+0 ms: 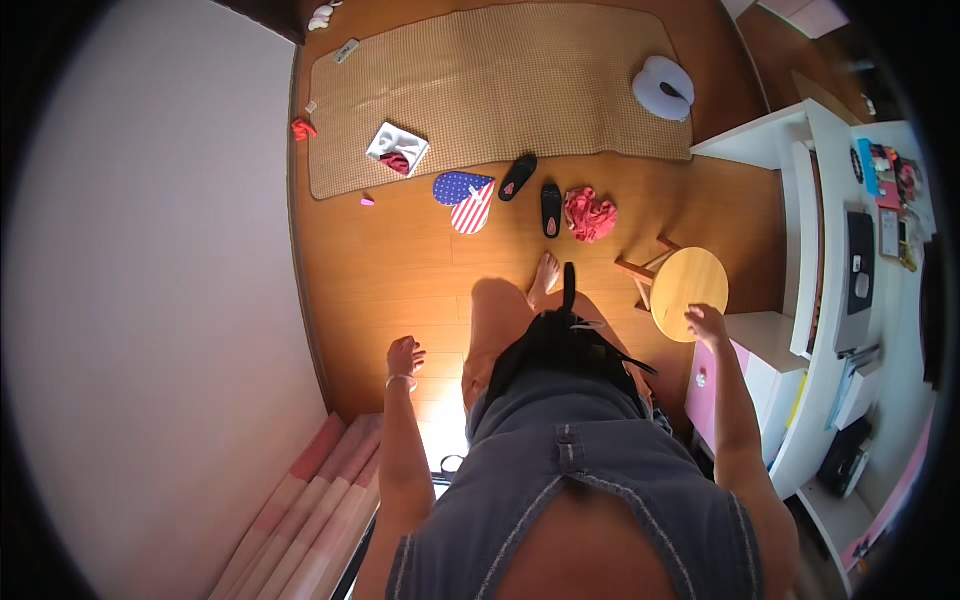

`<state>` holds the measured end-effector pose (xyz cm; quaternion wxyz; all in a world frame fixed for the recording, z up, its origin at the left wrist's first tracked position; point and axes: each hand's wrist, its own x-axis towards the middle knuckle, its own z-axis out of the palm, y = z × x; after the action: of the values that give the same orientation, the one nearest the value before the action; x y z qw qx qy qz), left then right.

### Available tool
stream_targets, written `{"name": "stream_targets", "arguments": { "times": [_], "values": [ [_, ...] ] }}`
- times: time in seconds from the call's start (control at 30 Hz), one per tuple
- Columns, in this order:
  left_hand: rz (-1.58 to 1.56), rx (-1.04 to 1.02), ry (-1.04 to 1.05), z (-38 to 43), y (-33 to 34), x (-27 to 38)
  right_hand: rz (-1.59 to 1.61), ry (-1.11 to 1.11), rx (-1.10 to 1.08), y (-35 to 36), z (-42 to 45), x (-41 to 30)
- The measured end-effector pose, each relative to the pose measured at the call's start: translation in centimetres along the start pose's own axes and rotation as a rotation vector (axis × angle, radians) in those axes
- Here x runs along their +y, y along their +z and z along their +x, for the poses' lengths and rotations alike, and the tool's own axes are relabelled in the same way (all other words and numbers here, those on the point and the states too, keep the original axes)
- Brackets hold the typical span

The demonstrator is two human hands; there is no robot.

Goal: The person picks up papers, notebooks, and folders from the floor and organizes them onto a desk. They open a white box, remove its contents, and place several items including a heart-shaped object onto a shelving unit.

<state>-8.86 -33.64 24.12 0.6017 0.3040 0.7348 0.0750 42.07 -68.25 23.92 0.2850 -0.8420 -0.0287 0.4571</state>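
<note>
My left hand (406, 356) is in the air over the wooden floor, fingers loosely bent and holding nothing, with a light band at the wrist. My right hand (706, 325) is over the near edge of a round wooden stool (691, 289); whether it touches the seat, I cannot tell. Ahead of my bare foot lie two black slippers (551, 210) and a crumpled red cloth (591, 214). Left of them is a heart-shaped item with stars and stripes (471, 216). A white tray (415, 144) holding a dark red cloth rests on the woven mat (495, 90).
A white neck pillow (664, 88) lies at the mat's right end. White shelving (817, 300) and a pink-fronted drawer cabinet (712, 386) stand on the right. On the left are a plain wall (165, 262) and a pink and white curtain (300, 510). A small pink object (367, 202) lies on the floor.
</note>
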Motion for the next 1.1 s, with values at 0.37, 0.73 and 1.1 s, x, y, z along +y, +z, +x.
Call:
{"name": "stream_targets", "arguments": {
  "times": [0.37,0.73,1.1],
  "values": [
    [0.448,-0.018,0.316,18.5,7.8,10.3,-0.011,-0.149,-0.073,14.4,15.7,-10.5],
    [0.936,-0.295,0.351,44.4,19.5,6.4,-0.142,-0.008,-0.276,51.6,38.6,-8.0],
    [1.231,-0.394,0.535,60.6,25.4,-1.4,0.096,0.155,0.245,67.6,46.3,-6.5]
  ]
}}
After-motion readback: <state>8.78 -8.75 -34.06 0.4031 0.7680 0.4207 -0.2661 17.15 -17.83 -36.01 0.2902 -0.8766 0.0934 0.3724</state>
